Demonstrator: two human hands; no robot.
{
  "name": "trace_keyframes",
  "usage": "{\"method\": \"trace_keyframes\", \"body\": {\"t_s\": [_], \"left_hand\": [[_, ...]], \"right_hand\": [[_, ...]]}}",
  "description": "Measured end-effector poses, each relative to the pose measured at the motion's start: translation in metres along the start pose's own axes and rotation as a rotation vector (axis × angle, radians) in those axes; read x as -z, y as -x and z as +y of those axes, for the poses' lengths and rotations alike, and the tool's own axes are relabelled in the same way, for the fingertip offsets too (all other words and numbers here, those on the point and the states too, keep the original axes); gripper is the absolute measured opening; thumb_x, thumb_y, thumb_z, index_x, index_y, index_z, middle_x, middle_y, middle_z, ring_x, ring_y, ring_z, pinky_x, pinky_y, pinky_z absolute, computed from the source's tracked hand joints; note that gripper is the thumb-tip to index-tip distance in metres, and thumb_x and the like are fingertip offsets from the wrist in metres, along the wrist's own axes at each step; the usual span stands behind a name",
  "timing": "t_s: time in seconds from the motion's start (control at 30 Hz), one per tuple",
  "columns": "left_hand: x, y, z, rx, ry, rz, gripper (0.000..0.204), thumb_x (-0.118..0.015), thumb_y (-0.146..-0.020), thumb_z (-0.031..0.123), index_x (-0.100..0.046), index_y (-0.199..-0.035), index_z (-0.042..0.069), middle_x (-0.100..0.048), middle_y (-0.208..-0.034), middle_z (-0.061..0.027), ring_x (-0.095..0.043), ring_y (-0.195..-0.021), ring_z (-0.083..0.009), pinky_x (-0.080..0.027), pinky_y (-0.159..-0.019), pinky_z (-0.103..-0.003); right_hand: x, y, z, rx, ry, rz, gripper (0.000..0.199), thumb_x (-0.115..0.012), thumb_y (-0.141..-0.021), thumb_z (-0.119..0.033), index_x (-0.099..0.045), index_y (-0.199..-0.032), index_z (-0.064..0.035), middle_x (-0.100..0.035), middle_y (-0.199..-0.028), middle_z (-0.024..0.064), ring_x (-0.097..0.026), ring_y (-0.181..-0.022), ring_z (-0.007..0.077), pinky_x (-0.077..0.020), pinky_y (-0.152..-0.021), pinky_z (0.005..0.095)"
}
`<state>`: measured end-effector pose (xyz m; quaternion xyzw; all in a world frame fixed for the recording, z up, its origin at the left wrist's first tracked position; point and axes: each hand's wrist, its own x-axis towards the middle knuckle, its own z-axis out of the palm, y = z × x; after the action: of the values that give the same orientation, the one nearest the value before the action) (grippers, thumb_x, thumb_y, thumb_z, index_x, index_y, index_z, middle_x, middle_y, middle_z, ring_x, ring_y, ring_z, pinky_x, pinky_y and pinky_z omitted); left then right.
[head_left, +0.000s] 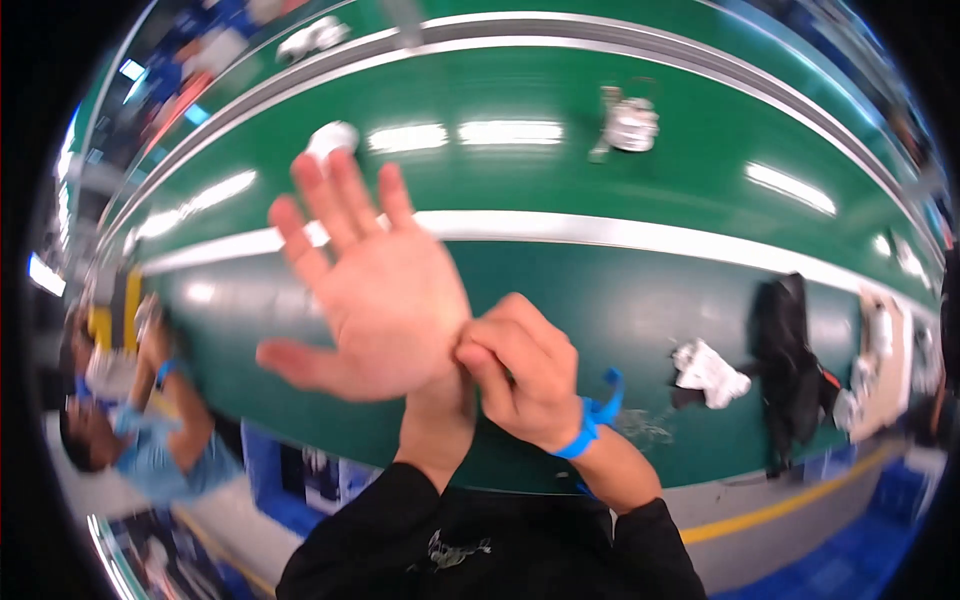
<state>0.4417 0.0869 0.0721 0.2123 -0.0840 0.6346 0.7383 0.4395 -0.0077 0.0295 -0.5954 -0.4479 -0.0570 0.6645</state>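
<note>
Head view, looking down over a green bench (620, 290) crossed by pale stripes. The left hand (365, 285) is raised in the centre of the frame, palm toward the camera, fingers spread wide and the thumb pointing out to the person's left; it holds nothing. The right hand (525, 375) is curled, its fingertips pressed together against the left wrist just below the palm, so the two hands touch there. Whether anything is pinched between those fingertips cannot be told. A blue wristband (590, 425) circles the right wrist, its loose end sticking up beside the back of the hand. Both forearms enter from the lower edge in black sleeves (480, 545) pushed back from the wrists.

On the bench, well apart from the hands: a crumpled white cloth (708, 372) to the right, just beside a black garment (788, 365) that hangs over the near edge; a small white and metal object (628, 122) on the far strip; a white wad (332, 138) behind the left fingertips; further pale items at the far right end, too blurred to identify. At the lower left another person (140, 430) in a light blue top stands beside the bench, one arm raised with a blue band at the wrist.
</note>
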Motion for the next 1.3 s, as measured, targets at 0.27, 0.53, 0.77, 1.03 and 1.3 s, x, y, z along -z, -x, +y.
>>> {"method": "trace_keyframes", "body": {"t_s": [0.27,0.53,0.77,1.03,1.3], "left_hand": [[0.018,-0.013,0.018,0.35,0.192,0.114,0.079,-0.043,-0.079,0.071,-0.041,-0.126,0.008,-0.036,-0.137,-0.013,-0.032,-0.125,-0.0287,-0.025,-0.105,-0.048],[0.018,-0.007,0.007,0.456,0.273,0.017,0.073,-0.05,-0.079,0.063,-0.043,-0.122,0.005,-0.033,-0.136,-0.0157,-0.029,-0.128,-0.0304,-0.023,-0.108,-0.047],[0.015,-0.002,0.008,0.444,0.236,0.003,0.076,-0.049,-0.079,0.066,-0.045,-0.127,0.007,-0.033,-0.139,-0.0144,-0.027,-0.131,-0.0291,-0.022,-0.108,-0.047],[0.015,0.0,0.013,0.364,0.155,-0.049,0.083,-0.026,-0.083,0.073,-0.036,-0.138,0.011,-0.03,-0.144,-0.0158,-0.028,-0.131,-0.0294,-0.026,-0.106,-0.046],[0.014,0.004,0.017,0.363,0.235,-0.086,0.084,-0.026,-0.084,0.072,-0.034,-0.138,0.008,-0.031,-0.143,-0.0176,-0.028,-0.131,-0.0301,-0.026,-0.106,-0.046]], "right_hand": [[-0.003,0.004,0.004,0.001,-0.018,-0.108,0.047,-0.079,-0.069,-0.019,-0.057,-0.108,-0.0026,-0.055,-0.095,0.012,-0.054,-0.074,0.0198,-0.0438,-0.058,0.029],[-0.002,0.005,0.012,0.061,0.027,-0.162,0.037,-0.077,-0.073,-0.017,-0.052,-0.098,-0.0041,-0.043,-0.093,0.0076,-0.044,-0.075,0.0151,-0.04,-0.059,0.025],[0.005,0.002,0.005,-0.176,-0.078,-0.203,0.036,-0.078,-0.071,-0.012,-0.056,-0.099,-0.006,-0.045,-0.094,0.0094,-0.049,-0.079,0.0209,-0.046,-0.065,0.0284],[0.002,-0.001,0.008,-0.11,-0.163,-0.187,0.039,-0.079,-0.07,-0.018,-0.055,-0.099,-0.006,-0.048,-0.086,0.0069,-0.047,-0.075,0.0171,-0.0422,-0.058,0.0263],[0.009,0.001,0.001,-0.019,-0.048,-0.213,0.045,-0.081,-0.067,-0.02,-0.057,-0.102,-0.0053,-0.05,-0.092,0.0085,-0.049,-0.074,0.0178,-0.0436,-0.058,0.0268]]}}
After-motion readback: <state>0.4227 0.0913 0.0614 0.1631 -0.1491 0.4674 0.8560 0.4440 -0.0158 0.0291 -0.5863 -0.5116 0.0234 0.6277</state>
